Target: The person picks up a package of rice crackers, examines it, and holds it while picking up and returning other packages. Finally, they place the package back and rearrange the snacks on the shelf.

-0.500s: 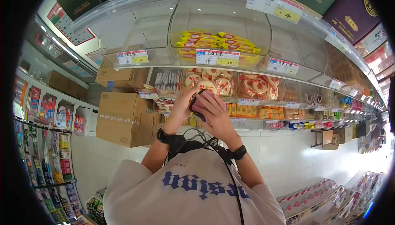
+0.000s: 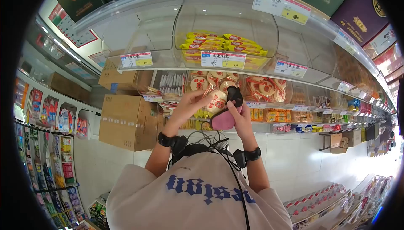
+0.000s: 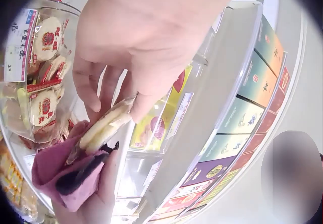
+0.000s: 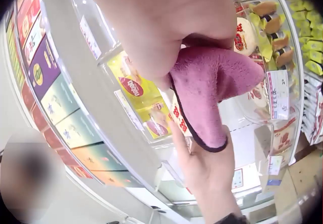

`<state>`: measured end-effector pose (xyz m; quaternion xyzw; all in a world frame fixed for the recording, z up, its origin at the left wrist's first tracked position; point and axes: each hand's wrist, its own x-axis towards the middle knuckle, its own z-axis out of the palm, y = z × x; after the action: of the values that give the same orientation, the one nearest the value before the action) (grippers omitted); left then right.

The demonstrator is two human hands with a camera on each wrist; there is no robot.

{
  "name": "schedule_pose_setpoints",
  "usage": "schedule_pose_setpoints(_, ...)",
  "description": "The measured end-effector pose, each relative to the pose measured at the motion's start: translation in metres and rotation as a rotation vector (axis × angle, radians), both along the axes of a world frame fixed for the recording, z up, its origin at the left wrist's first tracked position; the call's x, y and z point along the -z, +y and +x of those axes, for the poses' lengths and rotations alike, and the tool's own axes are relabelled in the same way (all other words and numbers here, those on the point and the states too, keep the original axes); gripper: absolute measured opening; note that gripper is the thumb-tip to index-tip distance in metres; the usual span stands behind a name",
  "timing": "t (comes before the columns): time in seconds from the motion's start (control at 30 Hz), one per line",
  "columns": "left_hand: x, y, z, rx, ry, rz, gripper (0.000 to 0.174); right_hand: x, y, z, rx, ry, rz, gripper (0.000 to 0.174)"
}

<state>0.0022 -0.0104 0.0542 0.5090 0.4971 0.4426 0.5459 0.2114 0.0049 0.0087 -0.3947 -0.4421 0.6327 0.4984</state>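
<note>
Between left hand (image 2: 189, 104) and right hand (image 2: 240, 120), the snack packet (image 2: 217, 101) lies against the cloth (image 2: 222, 121), seemingly before the shelf bins (image 2: 235, 19)

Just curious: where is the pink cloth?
In the head view, the right hand holds the pink cloth just below the snack packet in the left hand.

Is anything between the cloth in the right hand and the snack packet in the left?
Nothing visible: the left hand pinches the snack packet right against the pink cloth in the right hand.
</note>
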Motion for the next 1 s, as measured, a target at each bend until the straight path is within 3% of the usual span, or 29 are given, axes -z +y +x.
schedule_pose_setpoints(0.03,-0.001,0.0,-0.003,0.029,0.022,-0.01,0.035,-0.001,0.0,0.0,0.003,0.076,-0.002,0.016)
schedule_pose_setpoints(0.17,0.024,0.006,-0.009,0.04,0.024,-0.018,0.04,0.008,0.003,0.009,-0.035,-0.023,0.01,0.014)
schedule_pose_setpoints(0.27,0.026,0.01,0.004,-0.19,0.102,0.059,0.05,0.001,0.002,0.003,0.088,-0.124,0.118,0.015)
schedule_pose_setpoints(0.37,0.065,0.016,0.004,-0.251,-0.234,-0.044,0.058,-0.005,0.0,-0.003,0.198,-0.376,0.266,0.025)
schedule_pose_setpoints(0.47,0.042,0.01,0.013,-0.128,-0.602,-0.15,0.061,-0.005,-0.006,-0.012,0.127,-0.603,0.524,0.042)
schedule_pose_setpoints(0.53,0.043,0.006,0.014,-0.211,-0.564,-0.215,0.06,-0.006,-0.009,-0.019,-0.002,-0.653,0.794,0.052)
schedule_pose_setpoints(0.6,0.047,0.004,0.009,-0.248,-0.617,-0.271,0.06,-0.008,-0.017,-0.025,-0.157,-0.593,0.741,0.054)
schedule_pose_setpoints(0.63,0.051,0.008,0.011,-0.385,-0.493,-0.211,0.064,-0.006,-0.018,-0.026,-0.226,-0.552,0.721,0.053)
schedule_pose_setpoints(0.7,0.052,0.007,-0.002,-0.27,-0.456,-0.168,0.065,-0.004,-0.019,-0.023,-0.348,-0.502,0.6,0.043)
schedule_pose_setpoints(0.8,0.052,0.006,-0.01,-0.205,-0.46,-0.158,0.064,-0.035,-0.022,-0.02,-0.205,-0.652,0.061,0.038)
schedule_pose_setpoints(0.9,0.055,0.0,-0.003,-0.184,-0.52,-0.218,0.063,-0.015,-0.018,-0.023,0.092,-0.157,0.078,0.039)
schedule_pose_setpoints(1.0,0.043,-0.006,0.017,-0.165,-0.398,-0.18,0.073,-0.003,-0.003,-0.043,0.075,-0.492,0.636,0.045)
